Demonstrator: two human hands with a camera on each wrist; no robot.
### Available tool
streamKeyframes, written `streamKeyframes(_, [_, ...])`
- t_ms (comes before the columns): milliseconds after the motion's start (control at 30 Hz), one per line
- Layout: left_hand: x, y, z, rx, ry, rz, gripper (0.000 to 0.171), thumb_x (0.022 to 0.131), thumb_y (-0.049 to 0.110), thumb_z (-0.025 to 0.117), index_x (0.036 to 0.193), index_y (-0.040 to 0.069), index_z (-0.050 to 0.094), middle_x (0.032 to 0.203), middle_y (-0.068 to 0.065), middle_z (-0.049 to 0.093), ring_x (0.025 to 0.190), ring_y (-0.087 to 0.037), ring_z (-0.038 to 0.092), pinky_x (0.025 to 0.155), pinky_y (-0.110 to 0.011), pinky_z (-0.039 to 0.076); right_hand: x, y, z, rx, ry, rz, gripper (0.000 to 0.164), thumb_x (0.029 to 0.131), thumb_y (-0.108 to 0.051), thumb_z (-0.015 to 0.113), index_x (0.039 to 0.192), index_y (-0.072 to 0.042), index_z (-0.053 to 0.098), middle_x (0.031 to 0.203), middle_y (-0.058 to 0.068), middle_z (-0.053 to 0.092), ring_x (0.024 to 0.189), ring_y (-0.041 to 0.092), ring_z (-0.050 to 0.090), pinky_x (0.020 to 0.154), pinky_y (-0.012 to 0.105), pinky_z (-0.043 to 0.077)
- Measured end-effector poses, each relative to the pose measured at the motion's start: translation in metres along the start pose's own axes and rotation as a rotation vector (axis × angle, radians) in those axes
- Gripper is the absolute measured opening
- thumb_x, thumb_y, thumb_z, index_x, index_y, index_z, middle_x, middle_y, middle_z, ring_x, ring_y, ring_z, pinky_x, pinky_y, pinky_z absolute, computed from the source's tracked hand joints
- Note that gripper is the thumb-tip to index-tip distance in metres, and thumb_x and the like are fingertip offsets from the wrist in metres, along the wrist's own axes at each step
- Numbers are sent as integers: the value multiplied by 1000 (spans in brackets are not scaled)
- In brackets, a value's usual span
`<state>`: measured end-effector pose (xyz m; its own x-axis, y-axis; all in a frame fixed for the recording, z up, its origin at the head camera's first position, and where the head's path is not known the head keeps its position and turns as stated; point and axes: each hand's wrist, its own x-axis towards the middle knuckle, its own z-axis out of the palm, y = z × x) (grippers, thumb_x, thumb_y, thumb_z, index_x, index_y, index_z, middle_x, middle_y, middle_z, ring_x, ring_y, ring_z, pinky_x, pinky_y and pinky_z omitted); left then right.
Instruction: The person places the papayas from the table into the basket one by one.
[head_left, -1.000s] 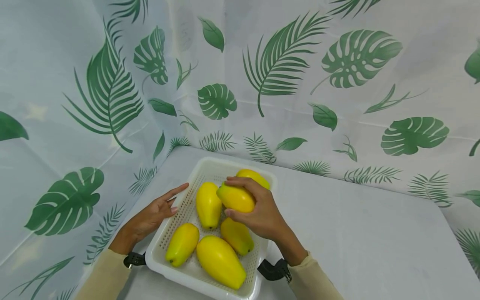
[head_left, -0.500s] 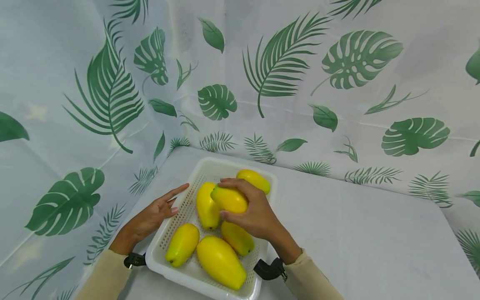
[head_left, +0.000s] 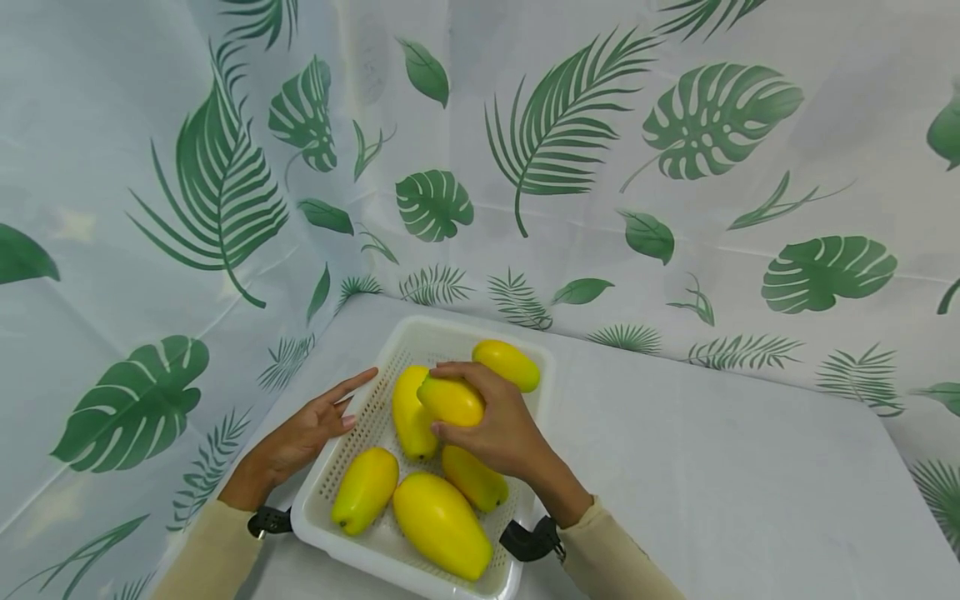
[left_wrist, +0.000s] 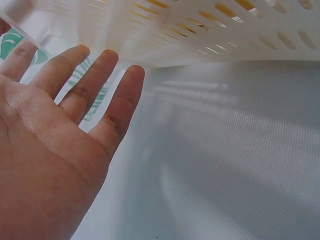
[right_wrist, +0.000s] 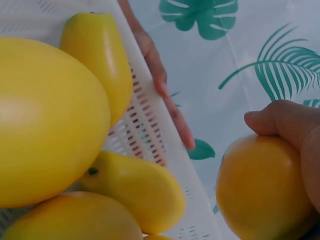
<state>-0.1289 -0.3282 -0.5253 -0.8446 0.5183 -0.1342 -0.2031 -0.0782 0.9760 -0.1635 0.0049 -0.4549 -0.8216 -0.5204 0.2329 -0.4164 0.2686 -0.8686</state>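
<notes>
My right hand (head_left: 504, 421) grips a yellow papaya (head_left: 453, 402) with a greenish tip, fingers over its far side and thumb on the near side. It is above the white perforated basket (head_left: 442, 332), overlapping another papaya (head_left: 408, 421) in the head view. In the right wrist view the held papaya (right_wrist: 262, 190) shows its rounded side under my thumb. My left hand (head_left: 303, 429) rests by the basket's left side with fingers extended. In the left wrist view its fingertips (left_wrist: 132, 75) are right at the slotted wall, and nothing is in the palm.
Inside the basket lie a large papaya (head_left: 442, 525), a smaller one (head_left: 366, 490) at the left, one (head_left: 475, 477) beneath my right wrist and one (head_left: 506, 364) in the far right corner. A white-covered table (head_left: 712, 483) extends right. Leaf-print cloth (head_left: 555, 250) stands behind and left.
My right hand has moved left with the papaya, from near the far right corner fruit toward the one at the middle left. My left hand and the basket have stayed put.
</notes>
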Motion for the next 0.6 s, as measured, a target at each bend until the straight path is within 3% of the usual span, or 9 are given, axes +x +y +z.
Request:
streamKeyframes(467, [0,1,0,-20,-12,4,70,114,8,42,173,32,12,179,-14,16,153,-28,48,116,-45,52,3,4,4,-21,-4,4,58,85,-24,85,140,-28,65,143,-10,65,121,14,65,99,38,58])
streamKeyframes(600, [0,0,-1,-18,-8,-4,70,114,8,43,172,32,12,180,-13,15,153,-27,47,116,-44,52,3,4,4,-31,-10,8,59,86,-25,85,141,-28,65,144,-11,65,127,15,63,106,43,56])
